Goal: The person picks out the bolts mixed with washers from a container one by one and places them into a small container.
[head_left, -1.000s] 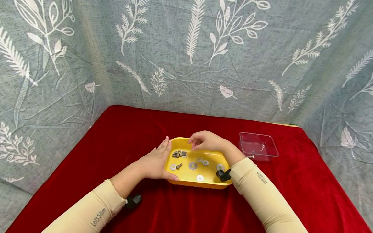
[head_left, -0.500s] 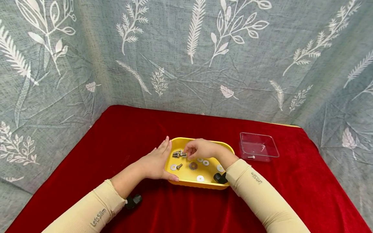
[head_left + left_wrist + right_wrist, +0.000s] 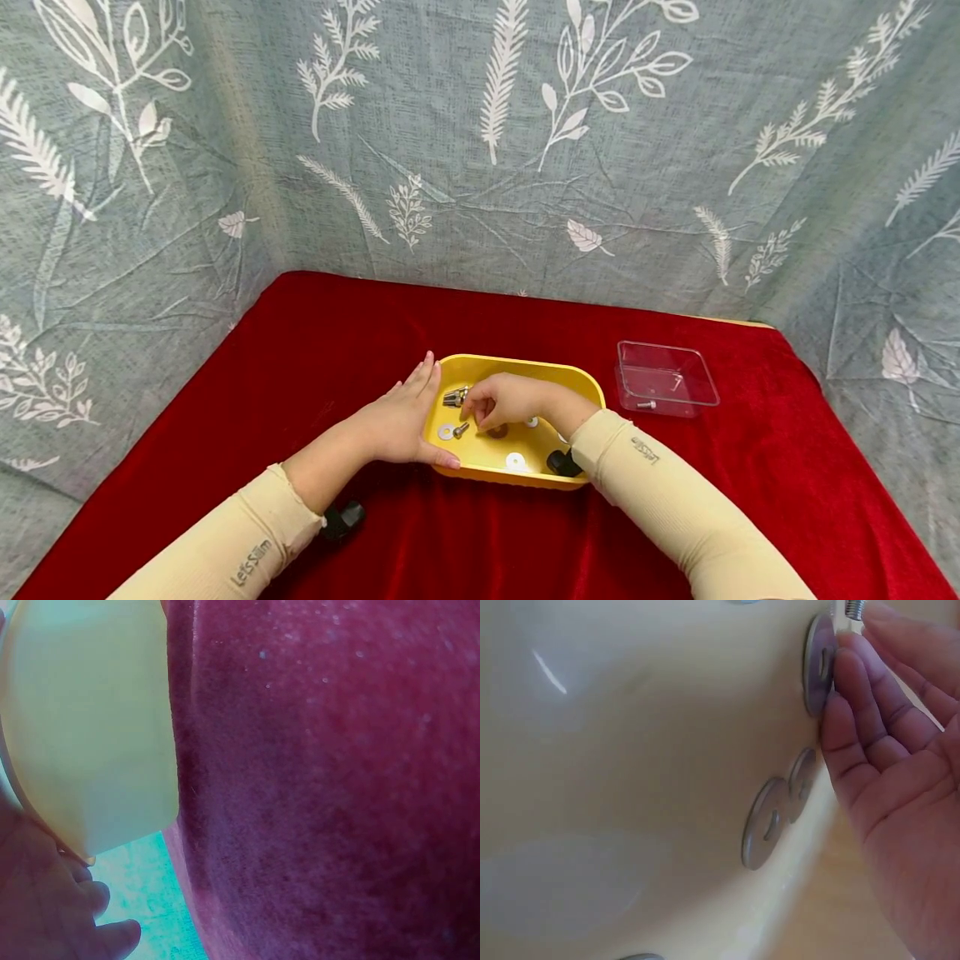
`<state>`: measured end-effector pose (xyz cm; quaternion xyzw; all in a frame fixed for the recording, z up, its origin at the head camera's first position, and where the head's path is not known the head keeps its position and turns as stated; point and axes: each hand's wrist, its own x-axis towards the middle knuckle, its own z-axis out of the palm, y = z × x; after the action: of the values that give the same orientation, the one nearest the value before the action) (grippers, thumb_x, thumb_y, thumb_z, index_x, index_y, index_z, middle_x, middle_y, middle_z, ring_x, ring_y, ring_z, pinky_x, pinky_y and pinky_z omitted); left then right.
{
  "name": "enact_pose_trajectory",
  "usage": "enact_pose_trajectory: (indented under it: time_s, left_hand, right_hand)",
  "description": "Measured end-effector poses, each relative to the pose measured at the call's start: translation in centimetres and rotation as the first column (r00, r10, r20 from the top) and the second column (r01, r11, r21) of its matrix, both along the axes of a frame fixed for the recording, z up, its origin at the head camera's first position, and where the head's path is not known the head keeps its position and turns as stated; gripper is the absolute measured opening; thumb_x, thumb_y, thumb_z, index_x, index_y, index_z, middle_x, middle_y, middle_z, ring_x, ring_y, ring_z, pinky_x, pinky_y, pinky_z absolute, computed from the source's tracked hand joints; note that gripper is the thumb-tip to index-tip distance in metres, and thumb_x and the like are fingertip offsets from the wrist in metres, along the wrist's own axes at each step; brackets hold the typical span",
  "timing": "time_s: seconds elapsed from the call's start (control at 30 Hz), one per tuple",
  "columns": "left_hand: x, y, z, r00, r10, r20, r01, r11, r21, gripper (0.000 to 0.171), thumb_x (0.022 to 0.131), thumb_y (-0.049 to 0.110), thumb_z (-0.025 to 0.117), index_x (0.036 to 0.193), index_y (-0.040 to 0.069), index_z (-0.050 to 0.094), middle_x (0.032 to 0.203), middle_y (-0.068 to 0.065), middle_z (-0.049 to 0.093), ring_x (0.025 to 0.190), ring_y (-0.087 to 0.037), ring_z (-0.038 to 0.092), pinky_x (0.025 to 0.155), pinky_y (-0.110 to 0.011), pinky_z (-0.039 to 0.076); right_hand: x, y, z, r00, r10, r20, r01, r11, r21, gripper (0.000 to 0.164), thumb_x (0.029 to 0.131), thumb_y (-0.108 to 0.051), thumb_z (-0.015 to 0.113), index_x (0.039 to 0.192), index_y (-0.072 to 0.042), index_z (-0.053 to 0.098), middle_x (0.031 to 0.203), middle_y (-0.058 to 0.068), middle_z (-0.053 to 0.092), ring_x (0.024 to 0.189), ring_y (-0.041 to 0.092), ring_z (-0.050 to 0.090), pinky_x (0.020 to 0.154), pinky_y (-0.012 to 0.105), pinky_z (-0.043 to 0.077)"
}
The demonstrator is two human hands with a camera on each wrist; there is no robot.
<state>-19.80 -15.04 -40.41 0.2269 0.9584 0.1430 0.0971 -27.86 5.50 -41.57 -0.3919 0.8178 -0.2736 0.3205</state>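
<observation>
A yellow plastic tray (image 3: 517, 478) stands on the red cloth. My left hand (image 3: 405, 417) lies spread along its left end, fingers straight at the rim and thumb on the front edge. Over the tray floor is my right hand (image 3: 506, 400), its thumb and index finger bent and slightly apart. Their tips come right beside a small screw (image 3: 461, 430), whose thread (image 3: 855, 609) peeks in at the top of the right wrist view. Larger metal fasteners (image 3: 453, 397) lie behind, partly covered by this hand. A large washer (image 3: 819, 664) sits against its curled lower fingers.
More flat washers lie in the tray, one by the left end (image 3: 446, 432) and one near the front (image 3: 515, 461). To the right stands a clear plastic box (image 3: 701, 392) with a screw (image 3: 647, 405) in it. A patterned grey curtain (image 3: 450, 208) hangs behind the table.
My right hand has moved from the tray's far side leftward and toward the front, down to the small screw. It now covers part of the fasteners and some washers. My left hand stays put.
</observation>
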Motion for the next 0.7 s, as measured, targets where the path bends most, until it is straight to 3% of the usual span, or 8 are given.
enact_pose_trajectory:
  time_s: [0.23,0.7]
  left_hand:
    - [0.14,0.14,0.15,1.0,-0.001,0.005,0.001,1.0,0.015,0.13,0.061,0.074,0.063,0.144,-0.003,0.0,0.15,-0.017,-0.013,0.139,-0.027,-0.004,0.107,-0.05,0.019]
    - [0.01,0.1,0.09,1.0,-0.005,0.002,0.005,1.0,0.013,0.13,0.061,0.074,0.063,0.144,-0.003,0.0,0.15,-0.018,-0.013,0.139,-0.027,-0.004,0.107,-0.051,0.019]
  right_hand:
    - [0.12,-0.23,-0.19,1.0,0.001,-0.02,-0.001,1.0,0.021,0.016,0.083,-0.006,0.066,0.098,-0.009,0.062,0.063,-0.001,0.056,0.05,0.01,0.05,0.04,0.019,0.037]
    - [0.03,-0.87,-0.89,0.992,0.032,-0.12,-0.029,0.999,0.024,0.013,0.082,-0.008,0.068,0.091,-0.014,0.06,0.064,-0.003,0.052,0.051,0.006,0.049,0.049,0.018,0.043]
